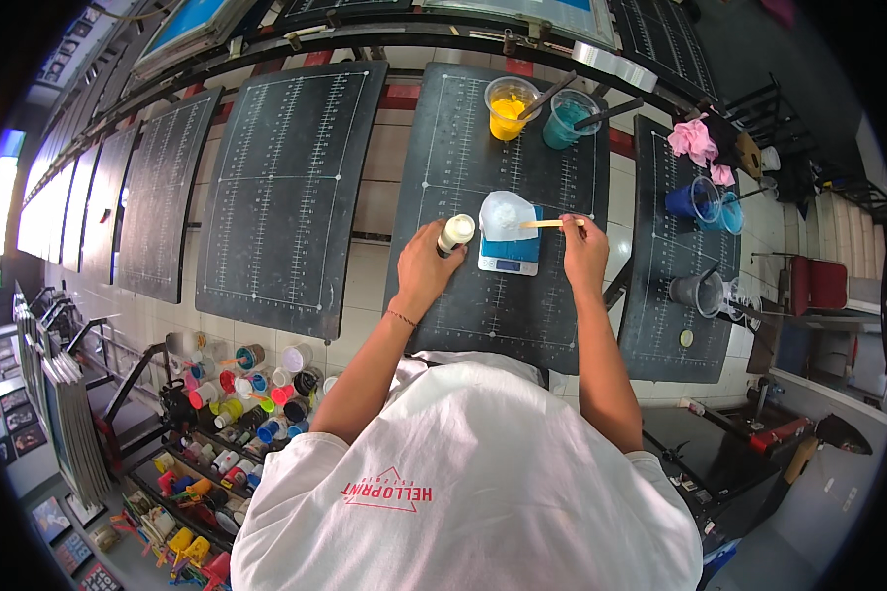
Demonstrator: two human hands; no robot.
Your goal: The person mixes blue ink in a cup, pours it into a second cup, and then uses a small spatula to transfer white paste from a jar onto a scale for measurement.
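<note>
My left hand (427, 264) is wrapped round a small bottle (456, 231) with a pale, whitish top, held just left of the scale. In my right hand (584, 246) a flat wooden stick (552, 224) is pinched. The stick's far end reaches over a white cup or sheet (508, 217) with pale stuff in it; which of the two it is, I cannot tell. That white piece rests on a small digital scale (510, 264) with a blue top and a display at its near edge. The scale sits on a black board marked with ruled lines (443, 305).
Beyond the scale stand a tub of yellow ink (508, 116) and a tub of teal ink (566, 120), each with a dark stick. Blue tubs (695, 200), a grey tub (698, 294) and pink cloth (694, 141) lie rightward. Many containers (266, 389) crowd the lower left.
</note>
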